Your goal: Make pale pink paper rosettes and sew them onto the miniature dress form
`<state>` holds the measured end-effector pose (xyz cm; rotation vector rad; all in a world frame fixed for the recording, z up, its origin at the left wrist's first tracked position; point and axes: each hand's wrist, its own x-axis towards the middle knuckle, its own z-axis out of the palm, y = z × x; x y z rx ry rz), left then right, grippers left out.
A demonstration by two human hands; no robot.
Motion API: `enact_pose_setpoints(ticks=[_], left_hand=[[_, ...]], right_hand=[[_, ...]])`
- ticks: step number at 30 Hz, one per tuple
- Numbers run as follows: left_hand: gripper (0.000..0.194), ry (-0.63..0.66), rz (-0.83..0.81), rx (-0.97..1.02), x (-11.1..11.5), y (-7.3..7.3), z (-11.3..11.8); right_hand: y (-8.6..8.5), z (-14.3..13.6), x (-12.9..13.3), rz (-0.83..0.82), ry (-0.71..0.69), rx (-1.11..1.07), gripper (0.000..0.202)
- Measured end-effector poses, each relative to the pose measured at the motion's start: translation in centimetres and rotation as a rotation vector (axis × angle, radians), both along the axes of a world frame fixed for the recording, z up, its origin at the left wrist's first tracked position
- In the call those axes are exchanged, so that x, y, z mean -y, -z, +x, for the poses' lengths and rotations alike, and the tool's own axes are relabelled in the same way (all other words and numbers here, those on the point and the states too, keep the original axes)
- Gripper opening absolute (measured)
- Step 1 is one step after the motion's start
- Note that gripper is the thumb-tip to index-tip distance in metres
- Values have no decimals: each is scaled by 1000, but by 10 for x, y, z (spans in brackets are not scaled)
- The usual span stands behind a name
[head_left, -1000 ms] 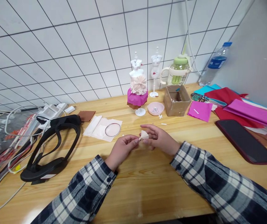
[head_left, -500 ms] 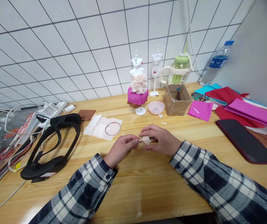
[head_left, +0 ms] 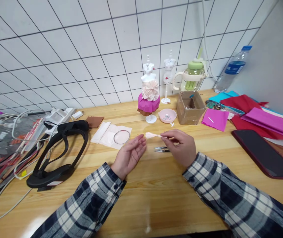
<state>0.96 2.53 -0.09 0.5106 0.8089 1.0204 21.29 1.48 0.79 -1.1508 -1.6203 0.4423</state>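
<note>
My right hand (head_left: 182,147) pinches a small folded piece of pale pink paper (head_left: 152,135) by one end, above the wooden table (head_left: 156,195). My left hand (head_left: 130,155) rests on the table just left of it, palm up, fingers apart, holding nothing. Small thread snips (head_left: 161,149) lie on the table between the two hands. Behind them stands a small white mannequin (head_left: 149,89) wearing a magenta paper skirt and a pale pink paper rosette.
A pink dish (head_left: 167,115), a cardboard box (head_left: 190,106) and a second mannequin (head_left: 167,79) stand at the back. Coloured paper sheets (head_left: 260,115) and a dark phone (head_left: 265,153) lie at right. A black headset (head_left: 59,148), cables and a clear round lid (head_left: 122,137) are at left.
My left hand has let go of the folded paper and opened. My right hand has lifted the paper up and slightly back, uncovering the snips on the table.
</note>
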Motion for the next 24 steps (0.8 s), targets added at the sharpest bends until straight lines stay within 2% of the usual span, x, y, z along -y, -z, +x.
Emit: enact_pose_setpoints(ticks=[3, 6, 9, 14, 16, 19, 22, 24], left_hand=[[35, 69, -5, -35, 8, -1, 9], [33, 110, 98, -28, 13, 2, 17], [27, 59, 170, -15, 12, 4, 19], [20, -33, 274, -74, 9, 4, 16], [23, -55, 337, -214, 8, 2, 13], [24, -33, 462, -582, 8, -2, 7], [16, 13, 679, -848, 8, -5, 4], [12, 55, 824, -910, 8, -5, 3]], right_hand=[[0, -8, 5, -68, 75, -122, 16], [4, -17, 8, -122, -17, -132, 15], [8, -28, 11, -148, -106, -113, 12], [13, -36, 11, -251, -161, -118, 11], [13, -33, 10, -264, -188, -88, 19], [10, -25, 8, -205, -245, -11, 40], [6, -19, 7, -132, -317, 118, 60], [5, -17, 5, -118, -308, 153, 51]])
